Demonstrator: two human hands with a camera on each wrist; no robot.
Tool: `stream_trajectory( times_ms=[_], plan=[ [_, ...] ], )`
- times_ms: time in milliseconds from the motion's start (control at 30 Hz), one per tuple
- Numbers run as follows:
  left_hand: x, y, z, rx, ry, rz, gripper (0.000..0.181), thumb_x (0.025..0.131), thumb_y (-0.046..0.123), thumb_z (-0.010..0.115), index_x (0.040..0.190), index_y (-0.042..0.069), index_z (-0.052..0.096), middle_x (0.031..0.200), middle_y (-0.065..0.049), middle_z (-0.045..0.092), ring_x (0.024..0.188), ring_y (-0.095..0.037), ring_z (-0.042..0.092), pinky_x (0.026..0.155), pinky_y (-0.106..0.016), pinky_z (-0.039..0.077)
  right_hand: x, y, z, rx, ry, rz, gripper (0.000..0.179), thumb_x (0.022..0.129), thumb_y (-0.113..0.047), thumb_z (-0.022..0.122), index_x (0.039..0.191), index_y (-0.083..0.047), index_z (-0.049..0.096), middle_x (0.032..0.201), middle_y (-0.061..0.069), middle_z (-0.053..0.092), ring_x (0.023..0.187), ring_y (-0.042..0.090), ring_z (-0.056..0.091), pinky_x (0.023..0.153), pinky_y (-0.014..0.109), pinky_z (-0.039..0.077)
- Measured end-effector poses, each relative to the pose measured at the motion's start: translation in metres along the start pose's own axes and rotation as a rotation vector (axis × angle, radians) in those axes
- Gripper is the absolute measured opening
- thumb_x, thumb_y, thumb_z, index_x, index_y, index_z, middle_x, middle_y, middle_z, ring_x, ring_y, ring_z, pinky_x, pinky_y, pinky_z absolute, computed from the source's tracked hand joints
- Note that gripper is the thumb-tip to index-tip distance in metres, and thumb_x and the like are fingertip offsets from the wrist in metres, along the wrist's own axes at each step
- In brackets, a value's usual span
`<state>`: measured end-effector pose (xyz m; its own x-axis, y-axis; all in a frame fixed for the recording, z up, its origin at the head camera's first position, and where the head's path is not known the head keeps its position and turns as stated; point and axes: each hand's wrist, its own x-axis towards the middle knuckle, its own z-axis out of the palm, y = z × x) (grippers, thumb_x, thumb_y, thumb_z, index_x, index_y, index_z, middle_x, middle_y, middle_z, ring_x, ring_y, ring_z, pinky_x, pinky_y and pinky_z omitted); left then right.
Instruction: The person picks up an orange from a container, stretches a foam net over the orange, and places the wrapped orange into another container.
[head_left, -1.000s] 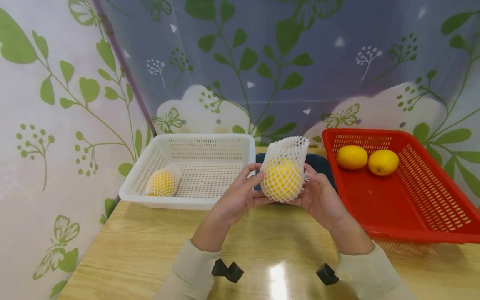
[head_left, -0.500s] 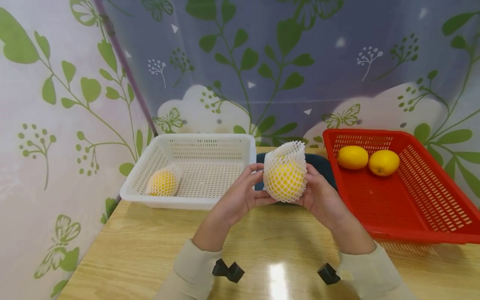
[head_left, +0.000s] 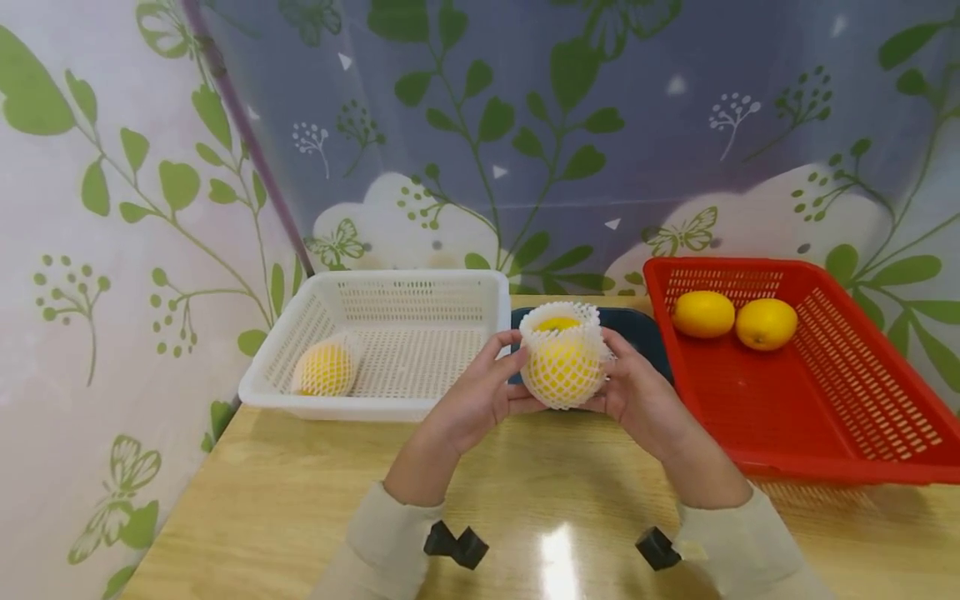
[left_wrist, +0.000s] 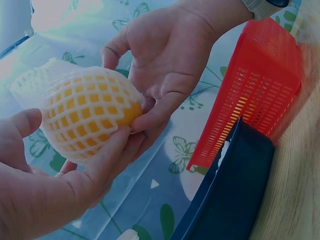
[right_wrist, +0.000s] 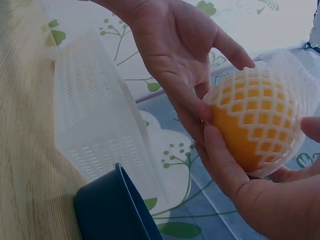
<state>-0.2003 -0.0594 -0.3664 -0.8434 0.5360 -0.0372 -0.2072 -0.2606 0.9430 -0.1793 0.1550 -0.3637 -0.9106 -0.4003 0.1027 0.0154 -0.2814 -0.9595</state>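
Centrally, left hand [head_left: 480, 387] (nine o'clock) and right hand [head_left: 639, 390] (three) grip a yellow fruit [head_left: 564, 367], presumably firm, best cradled at six through its soft foam net [head_left: 583, 313].

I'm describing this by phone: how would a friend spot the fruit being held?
Find the wooden table, a white basket left, a red basket right. Between them, the left hand and right hand hold the fruit. Netting sets it apart from the bare yellow pair; being held, from the other netted fruit.
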Motion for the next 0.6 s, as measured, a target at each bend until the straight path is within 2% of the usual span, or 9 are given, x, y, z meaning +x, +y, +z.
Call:
stream_trajectory(
  times_ms=[133, 333, 600],
  plan=[
    [0.0002, 0.0000, -0.0020, -0.016, -0.005, 0.008, 0.034, 0.104, 0.026, 0.042, 0.132, 0.012, 0.029, 0.131, -0.018, 0.046, 0.095, -0.025, 0.065, 0.096, -0.045, 0.050, 0.0006, -0.0014, 0.0013, -0.010, -0.003, 0.009, 0.058, 0.095, -0.007, 0.029, 0.150, -0.002, 0.011, 0.132, -0.002, 0.045, 0.106, 0.012, 0.058, 0.091, 0.029, 0.052],
    [-0.0030, -0.0017, -0.0028, -0.024, -0.001, -0.008, 0.033, 0.104, 0.022, 0.041, 0.132, 0.012, 0.028, 0.132, -0.018, 0.044, 0.097, -0.027, 0.064, 0.097, -0.046, 0.049, -0.0027, 0.0013, 0.0030, 0.005, 0.006, 0.037, 0.055, 0.096, -0.008, 0.027, 0.149, -0.005, 0.014, 0.131, -0.002, 0.044, 0.105, 0.013, 0.057, 0.091, 0.029, 0.051],
    [-0.0033, -0.0021, -0.0036, 0.008, 0.007, 0.020, 0.037, 0.105, 0.019, 0.042, 0.136, 0.010, 0.025, 0.133, -0.020, 0.042, 0.099, -0.030, 0.063, 0.096, -0.047, 0.049, 0.0000, 0.0037, 0.0039, 0.030, -0.011, 0.033, 0.042, 0.102, -0.029, 0.025, 0.143, -0.020, 0.026, 0.131, -0.003, 0.045, 0.108, 0.014, 0.051, 0.091, 0.030, 0.048]
  ],
)
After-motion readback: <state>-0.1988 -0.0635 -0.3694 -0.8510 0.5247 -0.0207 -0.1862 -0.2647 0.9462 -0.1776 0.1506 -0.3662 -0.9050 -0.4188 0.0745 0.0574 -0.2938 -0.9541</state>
